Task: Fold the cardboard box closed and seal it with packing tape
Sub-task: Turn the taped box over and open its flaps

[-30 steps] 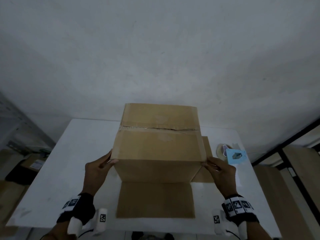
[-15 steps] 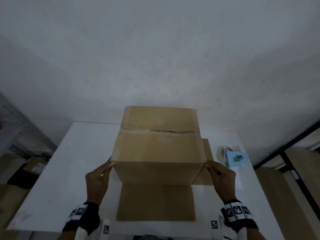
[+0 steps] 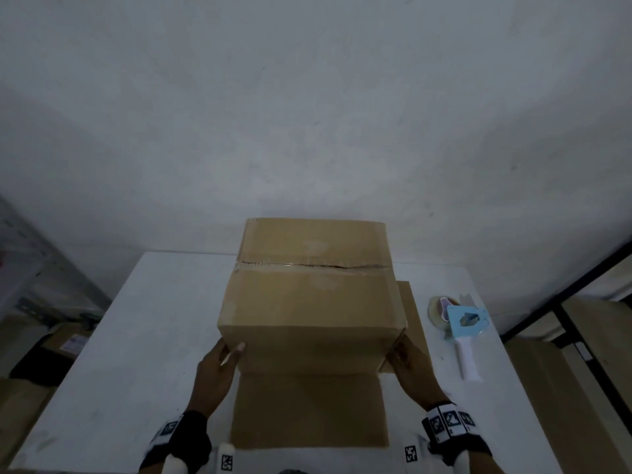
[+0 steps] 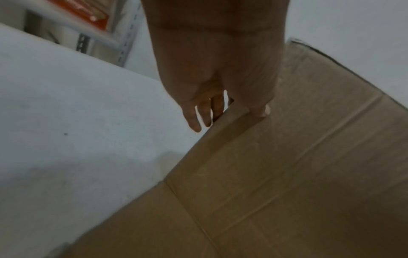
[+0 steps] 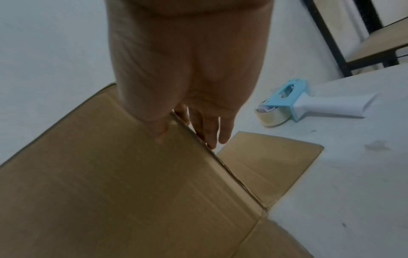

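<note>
Two hands on the cardboard box (image 3: 309, 302), which stands mid-table, nearer the far edge. Left hand (image 3: 213, 378) grips the near-left vertical corner, thumb on the front face, fingers (image 4: 195, 120) slightly spread round the side. Right hand (image 3: 412, 374) pinches the near-right corner likewise. One flap (image 3: 307, 410) lies flat toward the table's (image 3: 164, 319) near edge. Tape dispenser (image 3: 460, 328) rests by the right edge.

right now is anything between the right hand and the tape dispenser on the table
Nothing visible blocks it. The right hand holds the box's near right corner; the tape dispenser lies on the table to its right. Only bare tabletop and the flat side flap, lying low on the table, sit between them.
</note>
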